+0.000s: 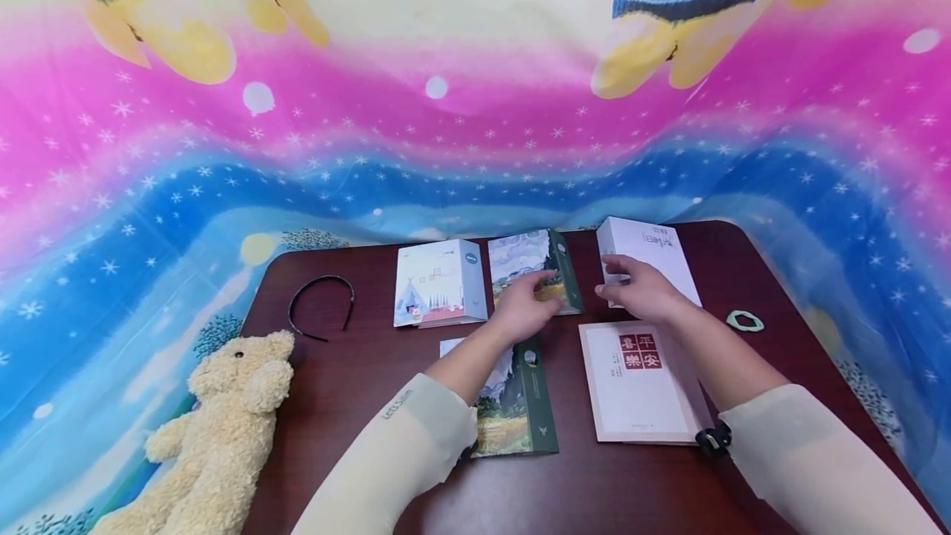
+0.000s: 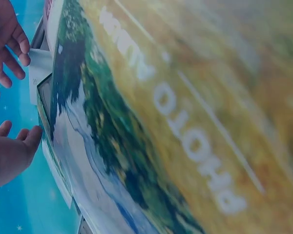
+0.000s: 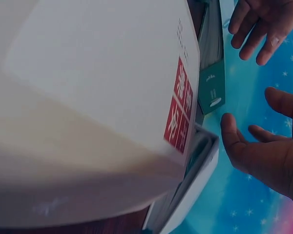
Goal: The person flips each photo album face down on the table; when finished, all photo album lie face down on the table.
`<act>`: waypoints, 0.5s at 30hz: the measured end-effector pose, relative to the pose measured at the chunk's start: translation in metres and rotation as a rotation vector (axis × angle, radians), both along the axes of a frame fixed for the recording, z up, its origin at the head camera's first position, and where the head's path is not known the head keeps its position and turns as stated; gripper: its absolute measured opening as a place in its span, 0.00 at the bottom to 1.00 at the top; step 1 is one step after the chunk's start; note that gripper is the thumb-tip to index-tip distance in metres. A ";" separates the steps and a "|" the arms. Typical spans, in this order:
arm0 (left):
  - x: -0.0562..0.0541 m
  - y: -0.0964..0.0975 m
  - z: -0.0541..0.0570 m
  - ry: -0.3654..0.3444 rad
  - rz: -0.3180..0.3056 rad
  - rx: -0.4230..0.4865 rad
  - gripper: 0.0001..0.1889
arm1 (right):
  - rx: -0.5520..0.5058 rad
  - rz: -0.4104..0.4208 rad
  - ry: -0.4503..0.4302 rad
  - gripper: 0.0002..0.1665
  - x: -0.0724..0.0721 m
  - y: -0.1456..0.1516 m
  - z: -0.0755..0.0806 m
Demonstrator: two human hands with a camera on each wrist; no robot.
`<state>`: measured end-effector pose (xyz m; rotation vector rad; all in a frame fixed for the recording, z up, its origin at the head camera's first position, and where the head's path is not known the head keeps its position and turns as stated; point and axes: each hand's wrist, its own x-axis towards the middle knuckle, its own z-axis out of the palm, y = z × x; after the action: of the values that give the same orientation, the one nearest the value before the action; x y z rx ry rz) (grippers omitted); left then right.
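My left hand (image 1: 529,301) hovers over a photo album with a painted landscape cover (image 1: 513,258), its fingers spread and holding nothing. My right hand (image 1: 639,289) hangs beside a white album (image 1: 654,250) at the back right, fingers loosely extended toward the left. Both hands (image 2: 12,153) face each other in the left wrist view. A second landscape album (image 2: 136,97), lettered PHOTO ALBUM, lies under my left forearm, partly hidden by the sleeve. Below my right wrist lies a white album with red square characters (image 3: 178,107). A white album with a tent picture (image 1: 438,283) stands left of my left hand.
A black headband (image 1: 321,279) lies at the table's left, near a beige teddy bear (image 1: 230,419) at the edge. On the right is a small pale green ring (image 1: 745,320). A printed cloth (image 1: 446,139) hangs behind the dark wooden table (image 1: 357,403).
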<state>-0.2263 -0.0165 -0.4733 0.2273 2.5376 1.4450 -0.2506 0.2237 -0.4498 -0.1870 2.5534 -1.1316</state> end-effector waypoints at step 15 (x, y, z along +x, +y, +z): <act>0.000 0.029 0.002 -0.085 -0.010 0.136 0.30 | -0.036 -0.089 -0.011 0.46 0.006 0.040 0.000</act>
<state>-0.2262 0.0124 -0.4716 0.1950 2.3708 1.5907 -0.2449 0.2637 -0.4500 -0.0761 2.5558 -1.2075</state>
